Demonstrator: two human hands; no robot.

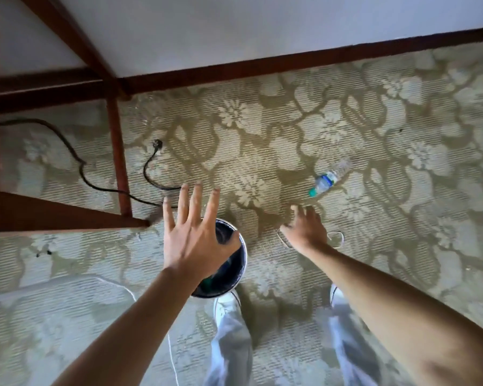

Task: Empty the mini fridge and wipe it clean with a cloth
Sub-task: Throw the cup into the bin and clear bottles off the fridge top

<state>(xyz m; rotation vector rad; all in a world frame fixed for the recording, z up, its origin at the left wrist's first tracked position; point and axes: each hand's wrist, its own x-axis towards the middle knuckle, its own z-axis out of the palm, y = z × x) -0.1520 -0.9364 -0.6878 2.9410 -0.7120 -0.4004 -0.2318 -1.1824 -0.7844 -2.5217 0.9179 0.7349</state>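
Observation:
I look straight down at a flower-patterned carpet (262,129). A clear plastic water bottle (328,178) with a green cap lies on its side on the carpet. My left hand (195,235) is spread flat with straight fingers above a round dark bucket (239,270) and holds nothing. Lower and to the right, my right hand (306,228) stretches toward the carpet with relaxed fingers, a short way short of the bottle, also holding nothing. No fridge and no cloth are in view.
A dark wooden table frame (117,162) stands at the left, with a black power cord and plug (156,143) lying beside its leg. A wooden skirting board (290,62) runs along the white wall. My shoes and light trousers (229,330) are below.

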